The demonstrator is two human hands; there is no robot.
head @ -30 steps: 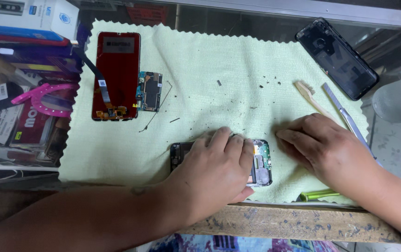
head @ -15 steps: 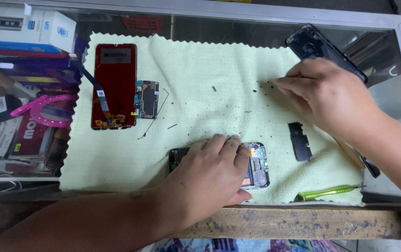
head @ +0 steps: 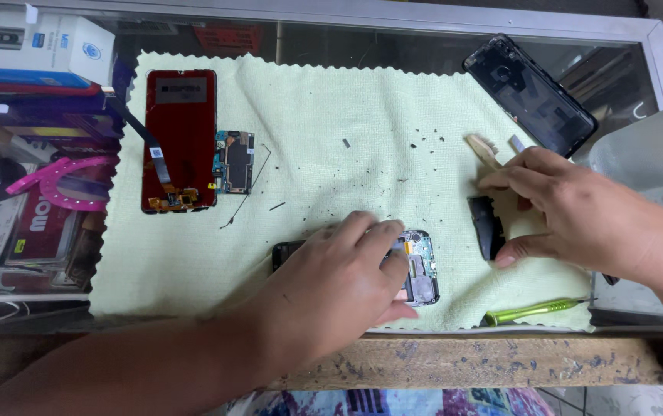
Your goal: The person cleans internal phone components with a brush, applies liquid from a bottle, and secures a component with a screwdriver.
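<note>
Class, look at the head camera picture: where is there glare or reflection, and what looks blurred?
Head view: even, soft light on the green cloth; reflections on the glass counter along the top; a pale blurred object at the right edge is out of focus; both hands look sharp.

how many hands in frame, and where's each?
2. The left hand lies over the opened phone near the cloth's front edge. The right hand is at the cloth's right side, fingers around a small black part.
</note>
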